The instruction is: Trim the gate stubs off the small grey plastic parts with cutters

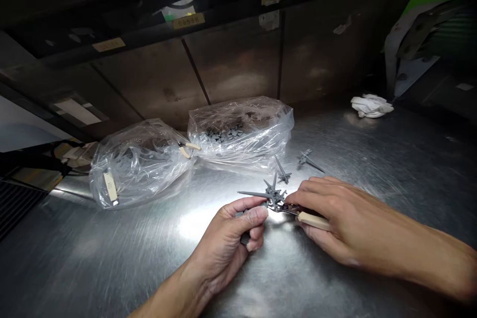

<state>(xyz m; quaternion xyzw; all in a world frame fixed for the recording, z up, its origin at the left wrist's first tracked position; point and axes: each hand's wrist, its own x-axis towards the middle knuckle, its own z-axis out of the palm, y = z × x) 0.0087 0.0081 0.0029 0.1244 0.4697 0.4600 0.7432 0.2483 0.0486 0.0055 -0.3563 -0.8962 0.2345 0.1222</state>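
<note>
My left hand (227, 241) is closed, thumb against fingers, on a grey plastic sprue with a long thin spike (255, 194). More grey plastic (245, 238) peeks out below the curled fingers. My right hand (335, 213) grips cutting pliers with cream handles (315, 221), whose jaws point left and reach the sprue by the left fingertips. Whether the jaws are closed cannot be made out. Just beyond the hands lie two more grey spiked sprues, one nearer (284, 177) and one farther right (306, 158).
Two clear plastic bags stand at the back of the metal table (149, 253): the right bag (261, 134) holds many small grey parts, the left bag (149, 179) darker contents. Cream-handled pliers (192, 146) and a cream-coloured cutter (110, 188) rest by the bags. A crumpled white cloth (371, 106) lies back right.
</note>
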